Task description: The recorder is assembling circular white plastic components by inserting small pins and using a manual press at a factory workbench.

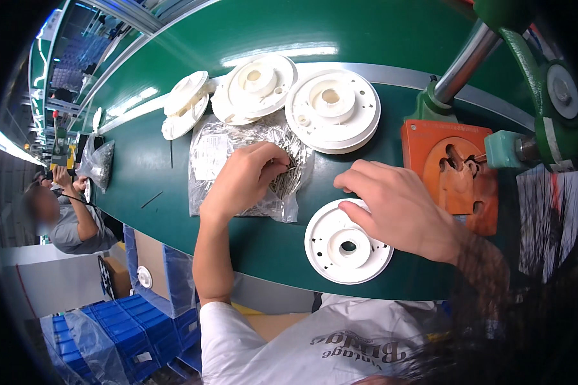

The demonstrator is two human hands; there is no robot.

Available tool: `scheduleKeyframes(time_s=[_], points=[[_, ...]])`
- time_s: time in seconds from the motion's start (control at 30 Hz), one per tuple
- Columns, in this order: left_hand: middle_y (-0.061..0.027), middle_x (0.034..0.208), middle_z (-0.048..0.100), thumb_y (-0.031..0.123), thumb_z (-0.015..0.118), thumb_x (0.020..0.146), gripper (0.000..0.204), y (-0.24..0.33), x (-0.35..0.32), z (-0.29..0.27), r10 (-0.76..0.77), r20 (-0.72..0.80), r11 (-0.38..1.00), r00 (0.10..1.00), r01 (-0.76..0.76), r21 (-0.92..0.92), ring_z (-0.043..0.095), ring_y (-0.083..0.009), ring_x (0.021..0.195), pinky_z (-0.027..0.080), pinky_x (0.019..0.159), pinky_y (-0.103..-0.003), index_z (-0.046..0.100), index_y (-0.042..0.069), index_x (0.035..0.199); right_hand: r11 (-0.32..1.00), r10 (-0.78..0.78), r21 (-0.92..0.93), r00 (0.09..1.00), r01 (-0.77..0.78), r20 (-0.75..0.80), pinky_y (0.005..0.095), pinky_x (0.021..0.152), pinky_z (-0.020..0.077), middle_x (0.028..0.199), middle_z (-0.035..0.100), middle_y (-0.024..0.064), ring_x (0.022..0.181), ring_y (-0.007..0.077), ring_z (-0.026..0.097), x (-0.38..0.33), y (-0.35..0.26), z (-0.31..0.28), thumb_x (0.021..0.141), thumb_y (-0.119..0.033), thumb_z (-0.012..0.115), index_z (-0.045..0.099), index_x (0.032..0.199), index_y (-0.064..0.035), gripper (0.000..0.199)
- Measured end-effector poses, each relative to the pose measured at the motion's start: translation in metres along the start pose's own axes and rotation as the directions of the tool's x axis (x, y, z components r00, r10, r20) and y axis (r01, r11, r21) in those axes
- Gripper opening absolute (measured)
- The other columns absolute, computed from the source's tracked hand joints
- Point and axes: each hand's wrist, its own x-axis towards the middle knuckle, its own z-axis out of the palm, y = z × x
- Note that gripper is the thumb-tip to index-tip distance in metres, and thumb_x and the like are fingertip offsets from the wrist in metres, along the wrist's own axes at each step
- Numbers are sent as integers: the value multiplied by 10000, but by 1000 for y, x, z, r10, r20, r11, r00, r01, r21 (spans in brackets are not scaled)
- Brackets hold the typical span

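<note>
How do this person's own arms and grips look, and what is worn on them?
The left grip and right grip are bare, ungloved hands. The left arm is bare up to a short, white fabric sleeve; dark hair-like strands partly hide the right forearm.

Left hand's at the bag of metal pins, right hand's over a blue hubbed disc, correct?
The colour is wrong: the head view shows the hubbed disc under the right hand is white. The left hand is at the bag of metal pins.
</note>
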Motion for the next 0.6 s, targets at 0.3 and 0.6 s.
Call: scheduleKeyframes(time_s=[0.3, 0.6], points=[[-66, 859, 673, -72, 641, 892, 120, 10, -2, 13, -153, -180, 925, 972, 76, -373, 623, -127, 779, 500, 704, -270, 633, -12, 996, 989, 67, 130, 998, -64, -22, 447, 692, 532, 860, 612, 147, 852, 349, 652, 9, -1, 16, 859, -125, 699, 573, 906, -10, 177], [-74, 895, 713, -10, 706, 891, 112, 2, -3, 12, -204, -192, 903, 960, 109, -416, 652, -113, 766, 511, 657, -241, 693, -23, 1002, 978, 106, 180, 994, -103, -7, 451, 695, 528, 897, 636, 156, 841, 349, 657, 7, -1, 11, 866, -114, 688, 601, 943, -1, 162]])
